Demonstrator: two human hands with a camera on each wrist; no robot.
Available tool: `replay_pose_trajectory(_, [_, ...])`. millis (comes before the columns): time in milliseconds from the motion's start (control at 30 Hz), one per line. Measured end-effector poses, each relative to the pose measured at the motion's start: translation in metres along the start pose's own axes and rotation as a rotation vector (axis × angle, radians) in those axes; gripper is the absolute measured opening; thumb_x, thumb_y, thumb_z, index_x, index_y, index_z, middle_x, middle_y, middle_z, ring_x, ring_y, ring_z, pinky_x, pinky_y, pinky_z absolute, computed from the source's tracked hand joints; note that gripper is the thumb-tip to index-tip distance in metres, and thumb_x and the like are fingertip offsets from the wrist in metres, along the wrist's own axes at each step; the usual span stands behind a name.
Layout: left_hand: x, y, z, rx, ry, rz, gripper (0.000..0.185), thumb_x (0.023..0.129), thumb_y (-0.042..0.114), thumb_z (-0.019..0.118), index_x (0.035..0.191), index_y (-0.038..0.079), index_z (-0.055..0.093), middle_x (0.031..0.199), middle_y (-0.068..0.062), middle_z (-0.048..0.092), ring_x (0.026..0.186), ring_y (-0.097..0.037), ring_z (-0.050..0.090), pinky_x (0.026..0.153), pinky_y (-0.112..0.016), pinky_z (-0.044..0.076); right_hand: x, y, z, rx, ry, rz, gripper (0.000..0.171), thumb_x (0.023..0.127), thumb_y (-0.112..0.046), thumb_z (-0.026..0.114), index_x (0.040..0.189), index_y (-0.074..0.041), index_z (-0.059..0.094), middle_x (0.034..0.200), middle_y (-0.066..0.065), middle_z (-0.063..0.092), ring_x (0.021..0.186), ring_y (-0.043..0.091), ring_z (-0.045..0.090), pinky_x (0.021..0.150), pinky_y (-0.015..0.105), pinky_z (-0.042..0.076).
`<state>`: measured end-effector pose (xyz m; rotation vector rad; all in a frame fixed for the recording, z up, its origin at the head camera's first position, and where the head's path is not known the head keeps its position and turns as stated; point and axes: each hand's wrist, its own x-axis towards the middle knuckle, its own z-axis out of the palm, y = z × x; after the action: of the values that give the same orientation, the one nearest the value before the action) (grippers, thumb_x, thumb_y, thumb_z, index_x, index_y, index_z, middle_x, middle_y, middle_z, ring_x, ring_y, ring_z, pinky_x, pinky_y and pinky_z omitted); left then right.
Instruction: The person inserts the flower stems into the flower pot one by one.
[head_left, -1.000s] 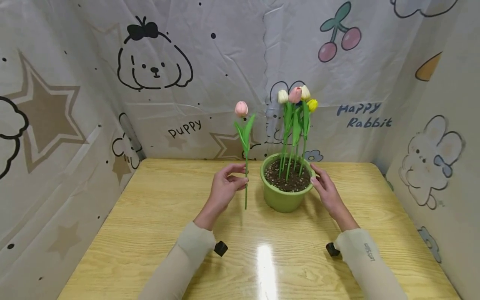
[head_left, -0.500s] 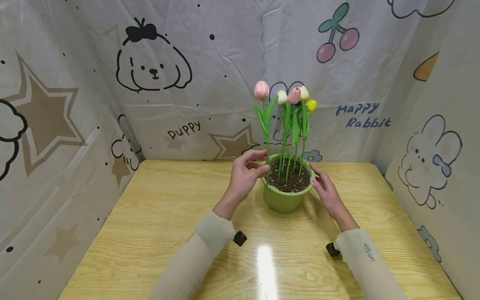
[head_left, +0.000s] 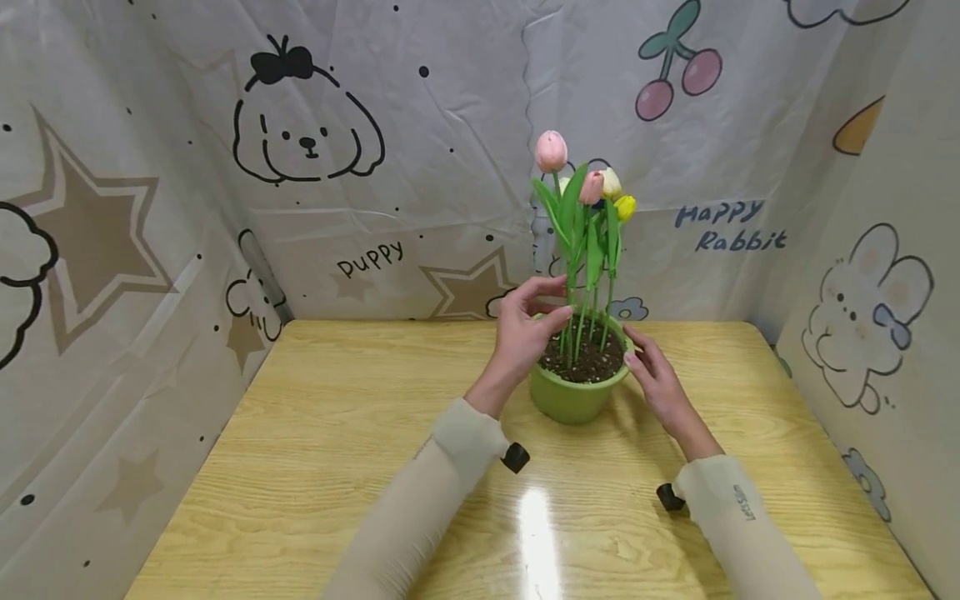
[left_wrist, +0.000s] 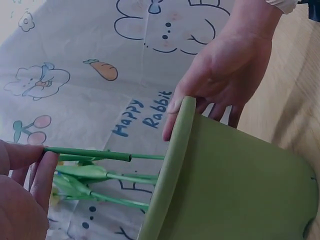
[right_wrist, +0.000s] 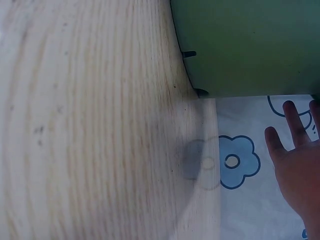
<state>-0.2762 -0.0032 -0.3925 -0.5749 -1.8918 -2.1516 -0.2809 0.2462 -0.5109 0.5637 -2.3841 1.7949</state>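
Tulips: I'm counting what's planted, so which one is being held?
The tall pink tulip, pinched by the left hand; its stem end hangs above the soil, unlike the others.

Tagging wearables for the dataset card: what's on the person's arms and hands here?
Both hands are bare, no gloves. Each arm has a snug beige sleeve, left sleeve and right sleeve, ending at the wrist. The right sleeve carries small dark lettering near the cuff, too small to read. A small black device sits at each wrist, left and right.

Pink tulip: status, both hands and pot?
Left hand pinches pink tulip stem, cut end above the soil, not yet in. Right hand open, steadying green pot rim. Planted tulips crowd the stem closely.
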Motion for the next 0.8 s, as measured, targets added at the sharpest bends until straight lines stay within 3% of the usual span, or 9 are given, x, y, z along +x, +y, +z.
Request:
replay_pose_trajectory(233, [0.009,-0.006,0.017,0.001,-0.027,0.001,0.035,0.092,-0.007,0.073,0.127,-0.003,0.068,0.119,-0.025,0.069,0.088,-0.02,0.07,0.079,-0.032,0.065,-0.001,0.001,0.0,-0.012,0.002,0.003,0.054,0.113,-0.019,0.042,0.163,-0.006,0.026,0.169,0.022,0.023,0.155,0.045,0.02,0.106,-0.002,0.027])
replay_pose_trajectory(433, [0.014,-0.012,0.028,0.013,-0.035,0.036,0.034,0.093,-0.005,0.072,0.127,-0.003,0.068,0.118,-0.023,0.07,0.089,-0.017,0.069,0.079,-0.031,0.065,0.001,0.002,0.001,0.02,-0.006,0.004,0.054,0.113,-0.021,0.041,0.164,-0.008,0.026,0.169,0.022,0.023,0.154,0.046,0.024,0.104,0.0,0.032])
replay_pose_trajectory(800, [0.017,-0.025,0.039,0.044,-0.072,0.063,0.034,0.093,-0.005,0.072,0.126,0.002,0.07,0.117,-0.02,0.071,0.091,-0.018,0.071,0.079,-0.029,0.064,0.0,0.002,0.001,0.037,-0.007,0.005,0.054,0.114,-0.021,0.04,0.164,-0.007,0.025,0.168,0.022,0.023,0.152,0.048,0.026,0.103,0.001,0.034])
